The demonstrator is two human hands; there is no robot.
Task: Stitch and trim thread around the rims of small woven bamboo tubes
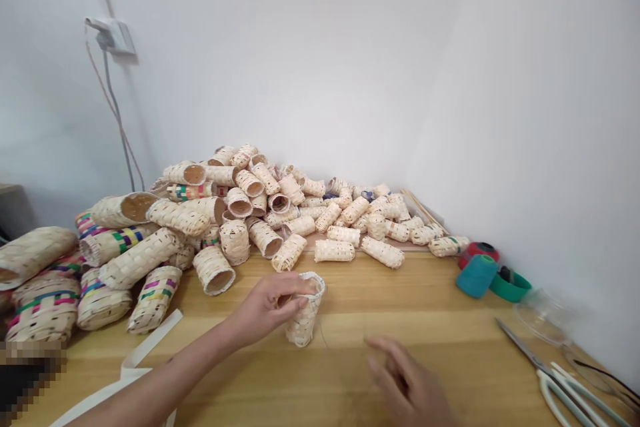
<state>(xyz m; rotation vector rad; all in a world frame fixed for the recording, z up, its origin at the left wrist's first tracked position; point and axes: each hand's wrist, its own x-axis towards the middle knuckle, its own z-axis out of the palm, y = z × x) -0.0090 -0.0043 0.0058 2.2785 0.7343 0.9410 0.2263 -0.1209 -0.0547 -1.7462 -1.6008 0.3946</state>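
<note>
Pale woven cylindrical basket (306, 321) tilts slightly over the surface (280, 380)
Its whitish-edged rim (320, 280) faces up; thin thread (323, 335) curves alongside.

R fingers (394, 349) v. blurry

No readable text, label, brand, number or sign in view.
</note>
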